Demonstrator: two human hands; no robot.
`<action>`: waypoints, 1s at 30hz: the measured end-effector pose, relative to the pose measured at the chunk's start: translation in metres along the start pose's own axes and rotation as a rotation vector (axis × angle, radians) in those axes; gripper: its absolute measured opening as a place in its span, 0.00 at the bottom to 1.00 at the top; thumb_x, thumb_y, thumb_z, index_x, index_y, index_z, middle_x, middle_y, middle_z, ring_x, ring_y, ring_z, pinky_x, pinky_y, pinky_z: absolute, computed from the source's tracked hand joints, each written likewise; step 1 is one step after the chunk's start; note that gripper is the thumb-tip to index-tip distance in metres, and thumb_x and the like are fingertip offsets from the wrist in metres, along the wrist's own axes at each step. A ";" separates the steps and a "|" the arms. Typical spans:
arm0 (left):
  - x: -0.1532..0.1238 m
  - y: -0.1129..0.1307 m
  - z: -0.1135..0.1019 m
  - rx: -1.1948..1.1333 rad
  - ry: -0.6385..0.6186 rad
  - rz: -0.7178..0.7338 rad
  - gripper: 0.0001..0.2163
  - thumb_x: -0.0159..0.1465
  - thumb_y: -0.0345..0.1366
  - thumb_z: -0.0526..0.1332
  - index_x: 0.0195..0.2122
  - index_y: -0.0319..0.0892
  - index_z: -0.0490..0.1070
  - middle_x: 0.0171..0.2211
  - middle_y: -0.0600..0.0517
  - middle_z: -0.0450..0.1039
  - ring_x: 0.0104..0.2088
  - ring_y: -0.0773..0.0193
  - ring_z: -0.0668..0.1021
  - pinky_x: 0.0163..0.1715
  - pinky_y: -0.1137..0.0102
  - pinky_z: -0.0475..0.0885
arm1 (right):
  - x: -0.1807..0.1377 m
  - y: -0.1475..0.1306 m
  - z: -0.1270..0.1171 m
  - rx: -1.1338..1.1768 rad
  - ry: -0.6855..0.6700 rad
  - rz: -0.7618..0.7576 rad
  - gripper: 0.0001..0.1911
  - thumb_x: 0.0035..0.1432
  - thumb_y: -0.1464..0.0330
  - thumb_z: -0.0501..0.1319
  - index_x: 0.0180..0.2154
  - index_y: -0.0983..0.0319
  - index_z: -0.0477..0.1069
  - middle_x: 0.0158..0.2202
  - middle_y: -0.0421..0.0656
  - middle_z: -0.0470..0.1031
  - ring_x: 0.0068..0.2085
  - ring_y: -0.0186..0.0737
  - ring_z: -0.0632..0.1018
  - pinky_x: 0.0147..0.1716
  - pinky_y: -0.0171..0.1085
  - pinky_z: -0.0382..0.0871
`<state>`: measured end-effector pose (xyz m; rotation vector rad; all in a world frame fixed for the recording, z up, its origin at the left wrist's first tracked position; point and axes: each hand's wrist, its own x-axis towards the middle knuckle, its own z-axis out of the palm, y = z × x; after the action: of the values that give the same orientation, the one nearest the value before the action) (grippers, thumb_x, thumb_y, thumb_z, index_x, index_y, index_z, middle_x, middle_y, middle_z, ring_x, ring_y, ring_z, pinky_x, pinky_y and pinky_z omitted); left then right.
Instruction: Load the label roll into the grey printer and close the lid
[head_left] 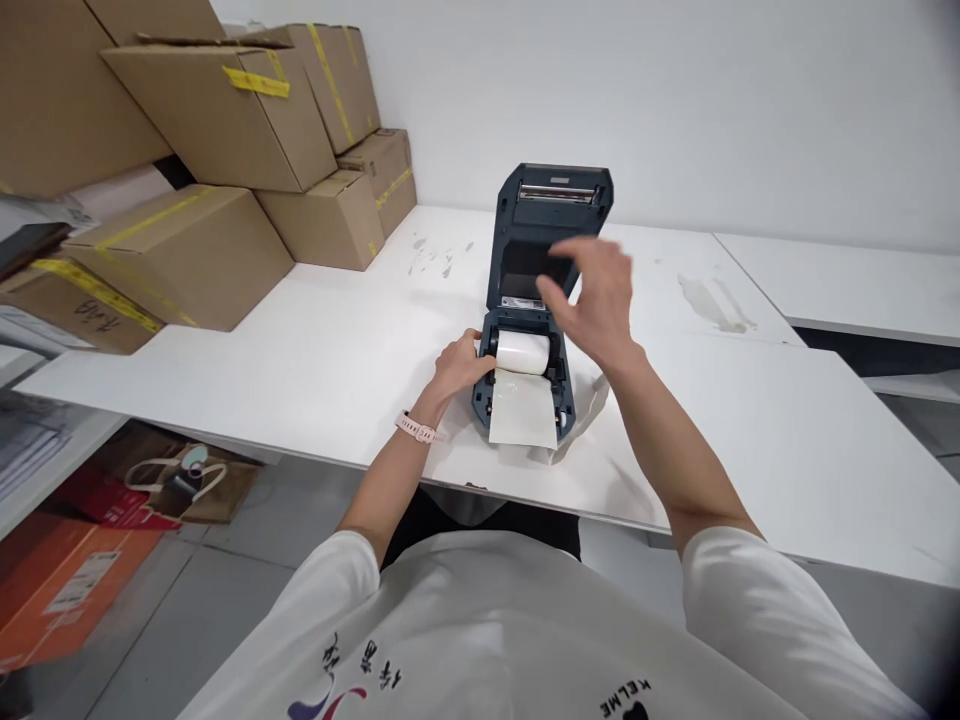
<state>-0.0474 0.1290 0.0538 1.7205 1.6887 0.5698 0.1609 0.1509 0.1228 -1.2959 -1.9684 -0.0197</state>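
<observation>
A dark blue label printer (564, 395) sits on the white table (322, 340) with its lid (551, 215) swung up and back. A white paper roll (523, 351) lies in its bay, and a strip of paper (523, 410) runs out over the front. My left hand (459, 368) rests against the printer's left side by the roll, fingers curled on the casing. My right hand (592, 300) hovers above the open bay in front of the lid, fingers spread and holding nothing.
Stacked cardboard boxes (202, 170) with yellow tape fill the table's back left. A second white table (847, 285) stands at the right. Under the table on the left lie an orange box (60, 580) and a bag (187, 480).
</observation>
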 end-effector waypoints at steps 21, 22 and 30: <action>0.006 -0.011 0.012 -0.181 0.056 -0.019 0.20 0.57 0.34 0.60 0.52 0.45 0.70 0.25 0.56 0.68 0.30 0.59 0.72 0.31 0.66 0.60 | -0.014 0.094 -0.076 0.340 -0.271 0.205 0.52 0.50 0.52 0.75 0.72 0.48 0.57 0.76 0.46 0.53 0.66 0.62 0.70 0.52 0.49 0.74; 0.006 -0.011 0.013 -0.190 0.056 -0.021 0.20 0.57 0.34 0.60 0.53 0.45 0.70 0.25 0.56 0.68 0.29 0.60 0.72 0.31 0.66 0.60 | -0.014 0.108 -0.070 0.340 -0.249 0.280 0.52 0.50 0.55 0.75 0.73 0.48 0.57 0.76 0.48 0.54 0.64 0.61 0.73 0.50 0.48 0.74; 0.010 -0.017 0.018 -0.260 0.064 -0.011 0.21 0.56 0.33 0.61 0.52 0.46 0.70 0.26 0.56 0.70 0.28 0.61 0.72 0.31 0.67 0.63 | -0.029 0.191 0.027 0.528 -0.134 0.564 0.60 0.37 0.66 0.78 0.70 0.62 0.59 0.66 0.60 0.68 0.61 0.59 0.76 0.60 0.58 0.70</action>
<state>-0.0460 0.1351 0.0282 1.5207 1.5874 0.8096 0.3021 0.2318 0.0144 -1.4527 -1.4945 0.8209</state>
